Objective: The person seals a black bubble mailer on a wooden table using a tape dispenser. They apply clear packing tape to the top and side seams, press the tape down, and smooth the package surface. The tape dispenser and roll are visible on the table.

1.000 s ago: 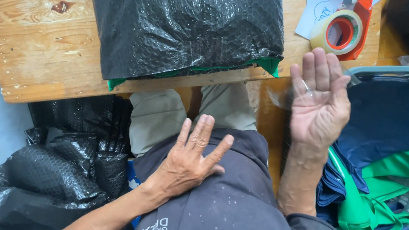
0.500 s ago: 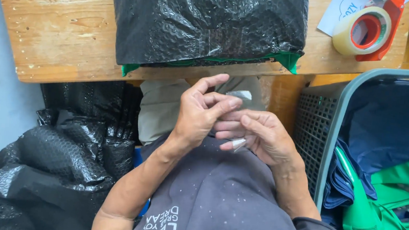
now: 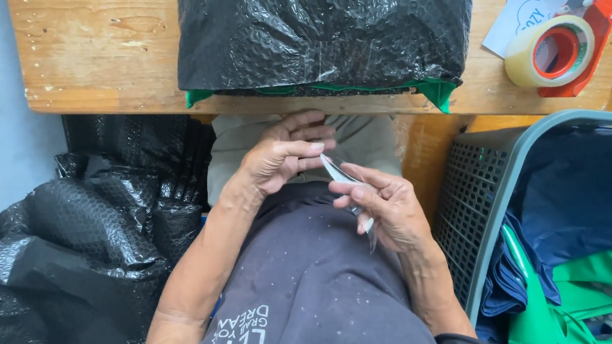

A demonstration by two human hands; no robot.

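While both hands meet over the lap just below the near edge of the wooden table [image 3: 97, 54], a thin strip of clear tape [image 3: 351, 194] runs between them. Its long axis slants from upper left to lower right: the upper end sits at the fingertips of the left hand [image 3: 282, 155], the lower end trails past the fingers of the right hand [image 3: 383, 207]. The left hand's thumb and forefinger are curled and pinch the upper end; the right hand's fingers are bent around the strip's middle, holding it lightly. The right hand is the nearer to most of its length.

Above the hands, a parcel in black bubble wrap [image 3: 317, 34] lies at the table's near edge, with green fabric [image 3: 440, 91] showing along its lower side. A tape dispenser [image 3: 559, 50] with a beige roll rests near the table's right end. To the right stands a grey basket [image 3: 479, 193] holding navy and green cloth. More black bubble wrap is heaped on the floor [image 3: 82, 242] to the left. Nothing lies between the hands and the parcel.
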